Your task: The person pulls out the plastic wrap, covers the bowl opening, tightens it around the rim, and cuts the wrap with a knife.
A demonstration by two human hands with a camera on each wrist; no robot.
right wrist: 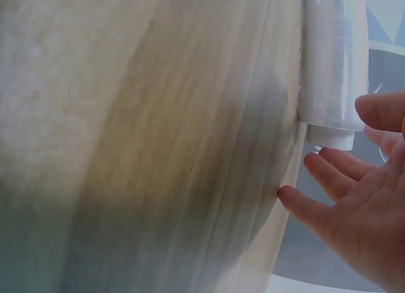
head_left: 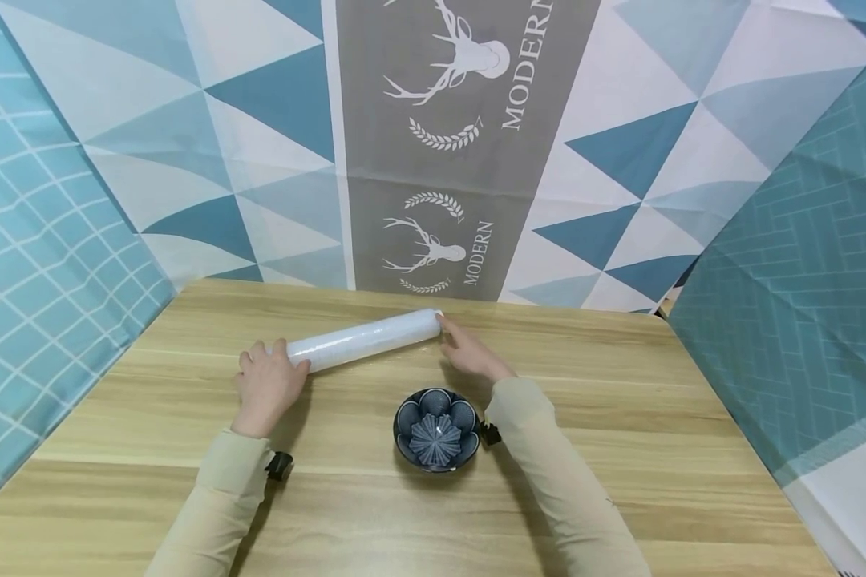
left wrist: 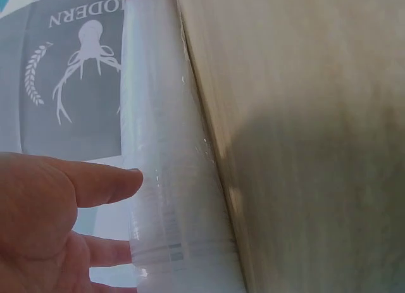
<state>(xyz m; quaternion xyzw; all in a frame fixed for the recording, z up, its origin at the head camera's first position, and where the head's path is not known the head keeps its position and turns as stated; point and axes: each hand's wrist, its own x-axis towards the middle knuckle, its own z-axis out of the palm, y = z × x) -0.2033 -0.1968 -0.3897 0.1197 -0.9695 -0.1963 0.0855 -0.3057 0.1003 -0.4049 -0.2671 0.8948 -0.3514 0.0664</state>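
So the big patterned backdrop (head_left: 418,164) reads "MODERN" twice, next to deer heads (head_left: 483,58). Then there's the wood table (head_left: 346,513), with a clear wrap roll (head_left: 368,340) near its far edge, between the hands. Dark flower-shaped bowl (head_left: 436,430) sits nearer. Left hand (head_left: 269,383) holds one end, thumb opposite fingers; right hand (head_left: 469,349), fingers spread loosely, is at the other, not gripping.

Glossy plastic roll (head_left: 366,340), wood-grained table (head_left: 346,505)
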